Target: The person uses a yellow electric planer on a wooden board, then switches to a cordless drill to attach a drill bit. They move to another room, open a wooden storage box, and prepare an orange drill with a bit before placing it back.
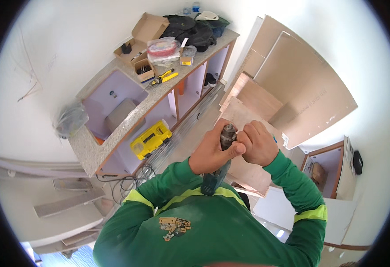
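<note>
A green power drill [213, 181] is held upright in front of my chest, its metal chuck [228, 135] pointing up. My left hand [209, 151] is wrapped round the drill just at the chuck, thumb across the front. My right hand [259, 143] is closed right beside the chuck, fingers curled in. Whatever it may be pinching is hidden by the fingers. The lower end of the drill reaches down against my green shirt.
A granite counter [163, 92] with a sink cutout runs along the left, bearing yellow-handled pliers [162, 79], boxes and dark bags. A yellow toolbox [151, 139] sits below. Cables [132, 181] lie on the floor. Large cardboard-brown panels [308, 84] lean at right, near a small cabinet [326, 167].
</note>
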A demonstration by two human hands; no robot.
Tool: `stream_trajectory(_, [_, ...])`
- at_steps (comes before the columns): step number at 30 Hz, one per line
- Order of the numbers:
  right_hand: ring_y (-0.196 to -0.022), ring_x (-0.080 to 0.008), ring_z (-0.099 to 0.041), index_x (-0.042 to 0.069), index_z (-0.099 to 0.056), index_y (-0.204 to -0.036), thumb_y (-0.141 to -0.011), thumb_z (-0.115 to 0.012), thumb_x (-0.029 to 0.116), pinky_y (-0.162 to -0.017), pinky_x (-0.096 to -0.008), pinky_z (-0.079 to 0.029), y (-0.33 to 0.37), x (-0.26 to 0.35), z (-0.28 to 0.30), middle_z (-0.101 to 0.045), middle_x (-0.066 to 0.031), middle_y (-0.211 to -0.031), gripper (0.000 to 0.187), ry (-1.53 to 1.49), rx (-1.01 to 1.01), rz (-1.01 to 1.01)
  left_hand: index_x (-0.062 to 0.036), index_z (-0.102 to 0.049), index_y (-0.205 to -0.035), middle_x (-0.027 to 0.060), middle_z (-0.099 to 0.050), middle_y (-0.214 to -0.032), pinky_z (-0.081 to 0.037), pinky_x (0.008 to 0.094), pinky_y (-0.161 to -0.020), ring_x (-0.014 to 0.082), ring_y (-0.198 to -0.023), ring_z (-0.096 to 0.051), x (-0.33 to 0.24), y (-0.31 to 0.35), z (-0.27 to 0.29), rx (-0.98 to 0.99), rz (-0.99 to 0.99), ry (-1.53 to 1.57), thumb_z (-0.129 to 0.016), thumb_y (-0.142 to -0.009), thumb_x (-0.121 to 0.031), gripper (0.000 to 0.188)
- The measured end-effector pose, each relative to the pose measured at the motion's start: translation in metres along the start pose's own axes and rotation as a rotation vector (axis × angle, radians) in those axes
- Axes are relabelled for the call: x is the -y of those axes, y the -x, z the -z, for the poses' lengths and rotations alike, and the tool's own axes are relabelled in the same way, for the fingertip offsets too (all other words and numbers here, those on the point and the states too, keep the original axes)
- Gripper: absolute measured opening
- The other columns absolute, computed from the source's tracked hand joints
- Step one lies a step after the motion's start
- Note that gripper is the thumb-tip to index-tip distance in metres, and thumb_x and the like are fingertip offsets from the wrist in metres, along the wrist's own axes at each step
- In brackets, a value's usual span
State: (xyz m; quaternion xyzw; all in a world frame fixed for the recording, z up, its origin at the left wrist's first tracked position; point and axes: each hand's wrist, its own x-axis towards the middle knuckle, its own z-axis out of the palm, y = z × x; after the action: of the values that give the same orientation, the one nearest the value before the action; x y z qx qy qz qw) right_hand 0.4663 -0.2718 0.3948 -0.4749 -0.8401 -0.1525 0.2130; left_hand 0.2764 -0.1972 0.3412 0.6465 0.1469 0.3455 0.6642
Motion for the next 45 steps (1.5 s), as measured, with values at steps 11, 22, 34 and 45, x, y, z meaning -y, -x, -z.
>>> stream_trajectory(11, [-0.08,-0.0371,-0.055,0.005,-0.053,-0.093,-0.072,-0.077,0.003,-0.067,-0.047,-0.048,-0.01,0.051,-0.023,-0.051,-0.0144,-0.087,0.032,-0.104,-0.143,-0.316,-0.0049,-0.051,-0.131,0.0036,-0.058,-0.103,-0.052,0.0269,-0.075,0.0099,-0.085,-0.058,-0.004,0.02,0.008,-0.019,0.053,0.103,-0.076,-0.094,-0.064,0.074])
stream_trajectory(22, [-0.09,-0.0394,-0.058,0.003,-0.055,-0.098,-0.086,-0.069,0.006,-0.079,-0.0496,-0.049,-0.005,0.056,-0.045,-0.056,-0.017,-0.092,0.019,-0.146,-0.133,-0.474,-0.0059,-0.057,-0.127,0.0013,-0.058,-0.105,-0.049,0.0259,-0.083,0.0093,-0.095,-0.056,0.016,0.015,0.006,-0.125,0.009,-0.054,-0.064,-0.102,-0.065,0.064])
stream_trajectory(34, [-0.083,-0.0405,-0.056,0.002,-0.058,-0.107,-0.087,-0.075,0.003,-0.077,-0.0481,-0.048,0.0,0.031,0.001,-0.054,-0.0183,-0.092,0.026,-0.264,-0.464,-0.404,-0.0075,-0.057,-0.118,0.0047,-0.062,-0.097,-0.058,0.0292,-0.07,0.0122,-0.08,-0.065,0.016,0.017,0.022,-0.233,0.378,0.28,-0.044,-0.112,-0.063,0.057])
stream_trajectory(45, [-0.099,-0.0372,-0.061,0.007,-0.06,-0.106,-0.089,-0.071,0.004,-0.085,-0.0448,-0.045,0.016,0.026,-0.031,-0.061,-0.0121,-0.102,0.021,-0.363,-0.132,-0.35,-0.0042,-0.062,-0.129,0.0066,-0.066,-0.096,-0.057,0.0336,-0.078,0.0194,-0.083,-0.068,0.013,0.009,0.026,-0.174,0.396,0.676,-0.039,-0.115,-0.057,0.059])
